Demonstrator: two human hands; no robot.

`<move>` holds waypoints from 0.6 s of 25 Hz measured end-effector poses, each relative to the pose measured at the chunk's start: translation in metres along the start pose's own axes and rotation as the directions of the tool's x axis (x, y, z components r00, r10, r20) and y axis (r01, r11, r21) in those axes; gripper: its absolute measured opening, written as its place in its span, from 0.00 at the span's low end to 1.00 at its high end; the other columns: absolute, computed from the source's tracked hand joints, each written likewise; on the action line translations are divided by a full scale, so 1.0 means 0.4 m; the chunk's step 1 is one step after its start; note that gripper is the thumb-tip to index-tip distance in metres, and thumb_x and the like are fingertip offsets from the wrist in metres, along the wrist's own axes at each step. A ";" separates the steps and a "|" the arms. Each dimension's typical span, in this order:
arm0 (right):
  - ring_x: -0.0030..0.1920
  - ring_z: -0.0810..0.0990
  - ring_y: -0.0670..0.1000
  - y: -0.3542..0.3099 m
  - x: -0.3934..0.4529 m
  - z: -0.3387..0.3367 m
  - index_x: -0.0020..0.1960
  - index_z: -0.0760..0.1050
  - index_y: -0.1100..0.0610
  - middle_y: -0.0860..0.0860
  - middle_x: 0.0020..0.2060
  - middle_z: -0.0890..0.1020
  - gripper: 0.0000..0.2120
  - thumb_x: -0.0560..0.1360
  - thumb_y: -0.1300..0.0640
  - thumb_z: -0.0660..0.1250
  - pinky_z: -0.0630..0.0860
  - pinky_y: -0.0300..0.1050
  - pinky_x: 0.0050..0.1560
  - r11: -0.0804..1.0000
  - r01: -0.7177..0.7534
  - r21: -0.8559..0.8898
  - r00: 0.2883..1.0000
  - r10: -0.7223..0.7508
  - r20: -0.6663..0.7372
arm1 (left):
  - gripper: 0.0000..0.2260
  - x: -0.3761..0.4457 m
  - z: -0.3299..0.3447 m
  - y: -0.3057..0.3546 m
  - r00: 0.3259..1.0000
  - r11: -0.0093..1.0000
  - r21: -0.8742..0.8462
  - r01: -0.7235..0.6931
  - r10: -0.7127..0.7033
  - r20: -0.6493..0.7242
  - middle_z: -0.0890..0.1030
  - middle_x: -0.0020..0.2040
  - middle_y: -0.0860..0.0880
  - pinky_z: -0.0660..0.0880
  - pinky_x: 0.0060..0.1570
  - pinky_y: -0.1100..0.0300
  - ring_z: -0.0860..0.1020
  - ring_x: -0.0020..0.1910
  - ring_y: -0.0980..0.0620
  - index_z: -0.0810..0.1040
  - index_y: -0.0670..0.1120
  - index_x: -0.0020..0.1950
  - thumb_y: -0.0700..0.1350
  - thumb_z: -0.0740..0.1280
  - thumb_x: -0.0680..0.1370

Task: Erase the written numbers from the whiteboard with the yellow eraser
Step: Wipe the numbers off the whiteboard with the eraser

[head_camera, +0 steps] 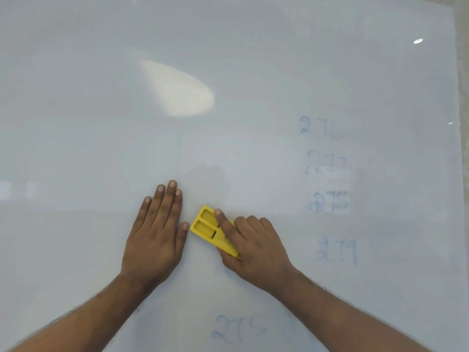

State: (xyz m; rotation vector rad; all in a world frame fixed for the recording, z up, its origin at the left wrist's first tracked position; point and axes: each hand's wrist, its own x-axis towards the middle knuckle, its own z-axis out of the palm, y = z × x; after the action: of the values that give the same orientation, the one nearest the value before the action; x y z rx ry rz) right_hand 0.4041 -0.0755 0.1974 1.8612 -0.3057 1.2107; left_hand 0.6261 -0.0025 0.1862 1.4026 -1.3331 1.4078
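This looks like a classroom or office, though which one cannot be told: a large glossy whiteboard (228, 148) fills nearly the whole view, carrying faint blue handwritten numbers (327, 199) and the reflection of a ceiling light (177, 90).

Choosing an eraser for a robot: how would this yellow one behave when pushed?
The eraser looks like rigid, hollow-backed plastic, so probably stiff and light. Lying flat on the glossy whiteboard, it should slide, not roll. The right hand holds it.
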 end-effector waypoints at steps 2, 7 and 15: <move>0.39 0.68 0.54 0.027 -0.048 -0.010 0.76 0.61 0.57 0.51 0.41 0.72 0.31 0.78 0.45 0.62 0.63 0.49 0.39 0.996 0.088 -0.014 0.996 -0.088 0.033 | 0.28 -0.019 0.000 -0.002 1.000 1.000 0.008 -0.014 0.014 0.016 0.55 0.83 0.44 0.52 0.80 0.47 0.53 0.82 0.45 0.55 0.40 0.81 0.51 0.52 0.84; 0.38 0.72 0.56 0.139 -0.042 -0.052 0.74 0.65 0.58 0.53 0.40 0.74 0.30 0.76 0.45 0.63 0.65 0.50 0.38 0.990 -0.119 -0.069 0.993 0.118 -0.028 | 0.28 -0.047 -0.002 0.006 0.999 1.000 0.022 0.000 -0.001 0.046 0.55 0.83 0.44 0.51 0.80 0.47 0.53 0.82 0.46 0.55 0.40 0.81 0.51 0.51 0.84; 0.40 0.69 0.55 0.000 -0.054 -0.005 0.76 0.61 0.56 0.51 0.42 0.73 0.31 0.77 0.45 0.62 0.62 0.50 0.40 0.999 -0.033 0.024 0.999 0.033 0.018 | 0.28 -0.084 0.008 0.018 0.999 1.000 0.006 0.006 -0.007 0.048 0.55 0.83 0.43 0.51 0.80 0.47 0.53 0.82 0.45 0.55 0.40 0.81 0.51 0.51 0.84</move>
State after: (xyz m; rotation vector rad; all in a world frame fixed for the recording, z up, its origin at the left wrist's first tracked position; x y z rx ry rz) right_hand 0.3919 -0.0793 0.1796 1.8950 -0.3342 1.2258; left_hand 0.6245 -0.0012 0.1516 1.4511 -1.3546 1.3827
